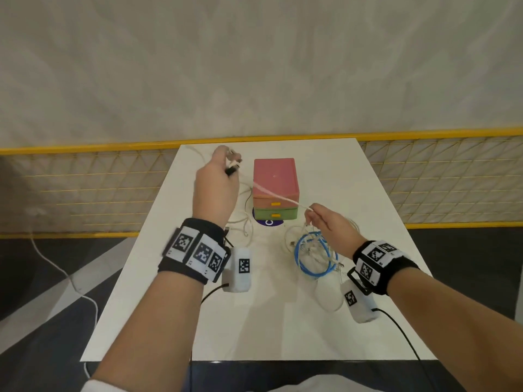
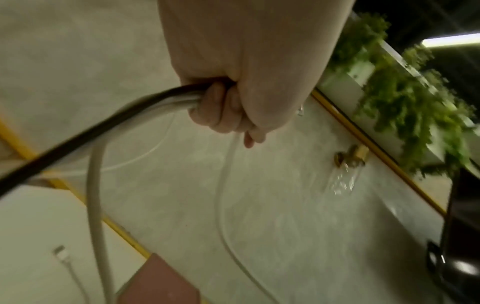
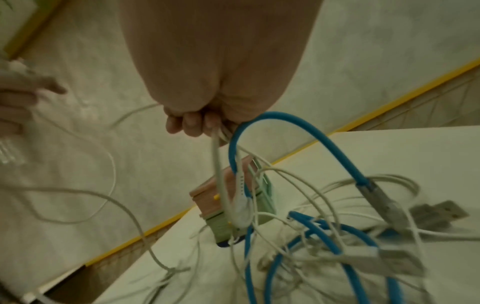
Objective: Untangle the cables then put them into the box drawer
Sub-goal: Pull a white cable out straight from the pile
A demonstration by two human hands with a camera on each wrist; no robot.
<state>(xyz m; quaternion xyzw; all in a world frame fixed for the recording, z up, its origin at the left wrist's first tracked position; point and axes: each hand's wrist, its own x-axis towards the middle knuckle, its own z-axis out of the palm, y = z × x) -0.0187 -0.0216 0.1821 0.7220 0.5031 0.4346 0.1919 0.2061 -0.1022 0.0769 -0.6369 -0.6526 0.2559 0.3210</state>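
Observation:
My left hand [image 1: 223, 171] is raised left of the box and grips a bundle of white cables [image 2: 96, 185] with a black one [image 2: 78, 135], fingers curled round them [image 2: 221, 111]. A taut white cable [image 1: 278, 196] runs from it across the box front to my right hand [image 1: 319, 219], which pinches it with other white strands [image 3: 217, 164]. Below the right hand hangs a tangle of blue cable [image 1: 314, 256] and white cables with USB plugs [image 3: 439, 214]. The box [image 1: 276, 176] has a pink drawer over a green drawer [image 1: 276, 215], both closed.
The white table [image 1: 254, 321] ends at a yellow-railed mesh fence [image 1: 85, 188] behind it. Loose white cable loops [image 1: 243, 222] lie left of the box. A white cable [image 1: 62, 273] trails on the floor at the left. Wrist-camera leads hang under both forearms.

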